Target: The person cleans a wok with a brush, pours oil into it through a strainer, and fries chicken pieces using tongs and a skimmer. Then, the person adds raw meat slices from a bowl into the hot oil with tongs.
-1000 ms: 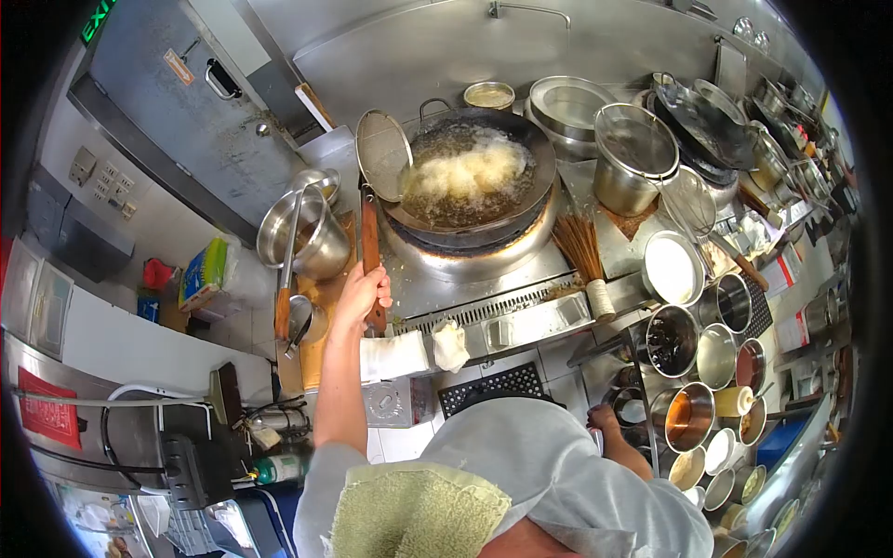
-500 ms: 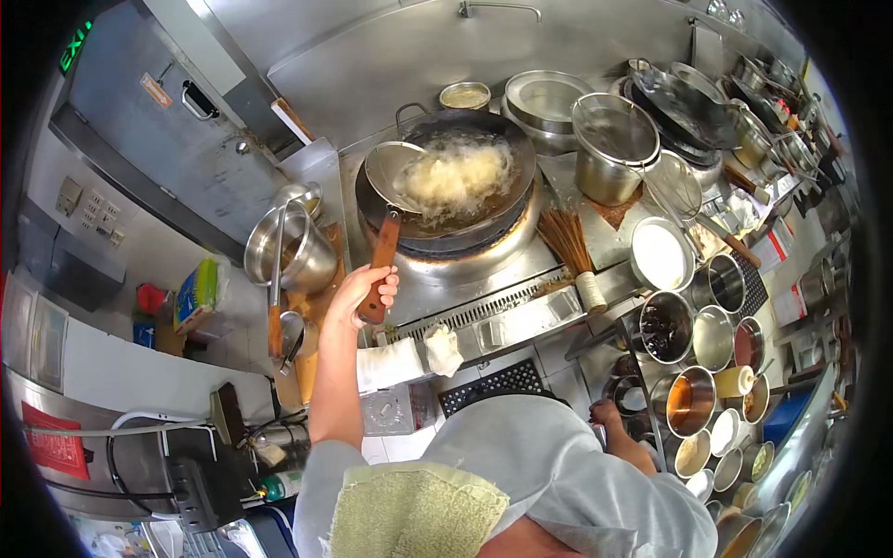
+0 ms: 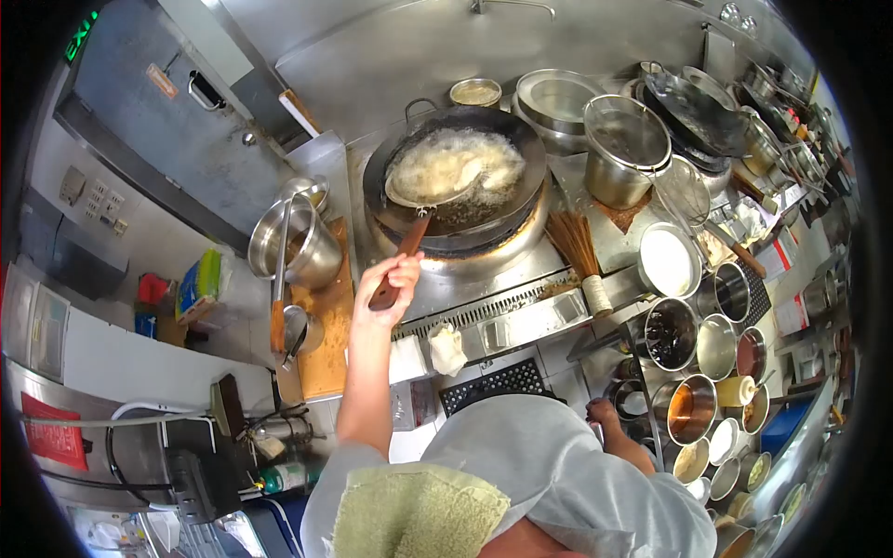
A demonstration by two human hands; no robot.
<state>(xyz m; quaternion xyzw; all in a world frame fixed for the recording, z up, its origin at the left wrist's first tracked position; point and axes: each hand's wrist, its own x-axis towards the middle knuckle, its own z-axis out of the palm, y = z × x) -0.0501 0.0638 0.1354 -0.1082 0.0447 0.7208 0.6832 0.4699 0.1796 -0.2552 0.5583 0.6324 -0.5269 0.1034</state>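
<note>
The pale food point(image 3: 500, 167) lies in foaming oil point(image 3: 482, 208) inside the wok point(image 3: 533, 179), on the side away from the person, bubbles hiding much of its outline. What has just changed is the strainer point(image 3: 430, 204): it has come from above the wok's left side down into the oil, and its bowl now sits among the froth at the left part of the food. That brings mesh and food together, though how much of the food is within the bowl (the foam is thick there) I cannot tell.

From the bowl, the wooden handle point(image 3: 415, 234) slopes back over the near rim to the left hand point(image 3: 391, 286), which is closed around it, fingers wrapped. The left arm reaches forward from the body, forearm angled up towards the wok.

The wok rests on its burner ring point(image 3: 507, 264), set in the steel surface point(image 3: 445, 299); the bamboo brush point(image 3: 573, 244) lies to its right. Farther out, the right hand point(image 3: 603, 412) is low by the rack of containers, its fingers apparently curled; whether it has hold of anything, I cannot tell.
</note>
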